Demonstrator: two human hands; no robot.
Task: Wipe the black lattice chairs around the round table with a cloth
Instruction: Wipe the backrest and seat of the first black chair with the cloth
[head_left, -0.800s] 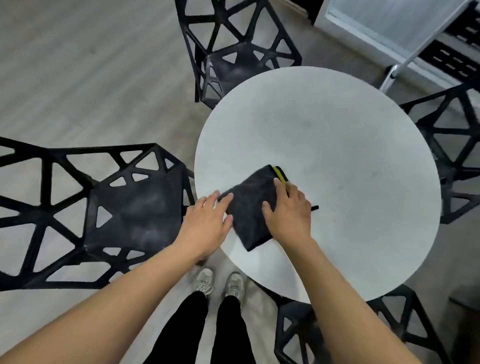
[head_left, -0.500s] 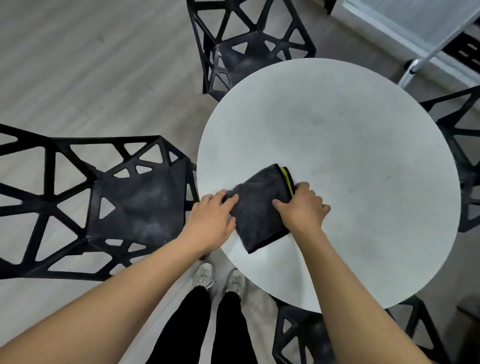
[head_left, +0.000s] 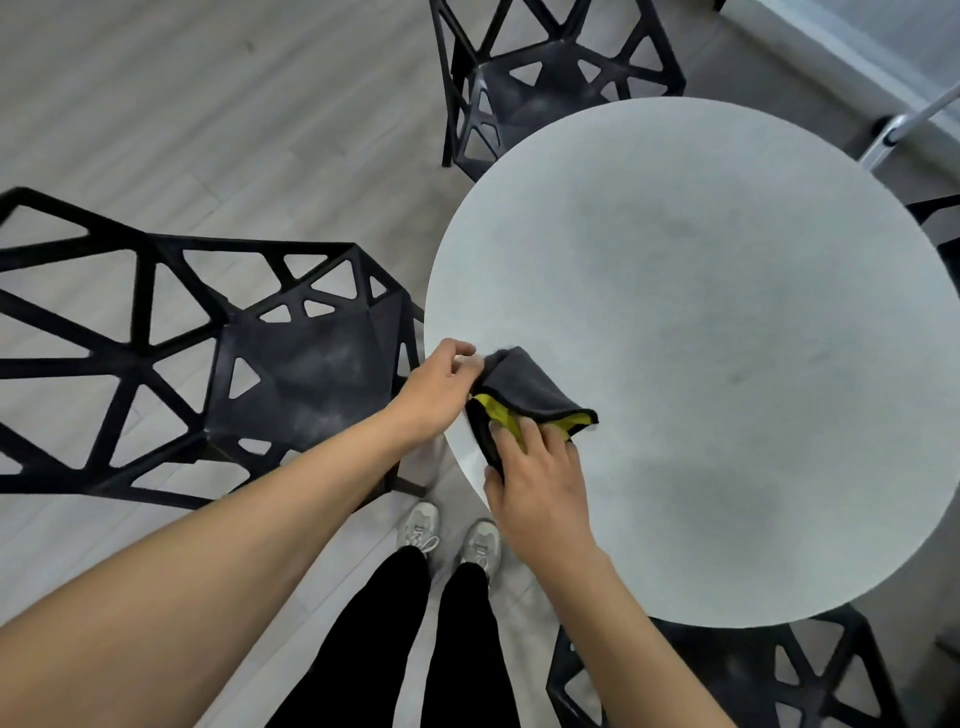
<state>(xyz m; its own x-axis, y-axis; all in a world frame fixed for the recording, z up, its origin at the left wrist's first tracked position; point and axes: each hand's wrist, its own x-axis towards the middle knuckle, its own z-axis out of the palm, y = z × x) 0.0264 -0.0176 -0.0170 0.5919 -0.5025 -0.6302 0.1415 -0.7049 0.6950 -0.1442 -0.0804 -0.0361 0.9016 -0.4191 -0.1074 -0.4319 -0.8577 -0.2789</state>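
Both bare forearms reach forward. The left hand pinches with curled fingers (thumb hidden); the right hand lies just beside that pinch, fingers extended, pressing down.

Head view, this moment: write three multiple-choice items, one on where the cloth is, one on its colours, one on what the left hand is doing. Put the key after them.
1. Where is the cloth?
A. On the seat of a chair
B. On the round table, near its edge
C. On the floor

2. Which colour shows inside the dark grey cloth?
A. Red
B. White
C. Yellow

3. What is the left hand doing?
A. Pinching the cloth's folded corner
B. Hanging idle at the side
C. Gripping a chair back

Key: 1 B, the cloth lies on the tabletop close to the person; 2 C, a yellow layer shows under the lifted grey flap; 3 A, the fingers close on the cloth's left corner while the right hand presses the lower part.
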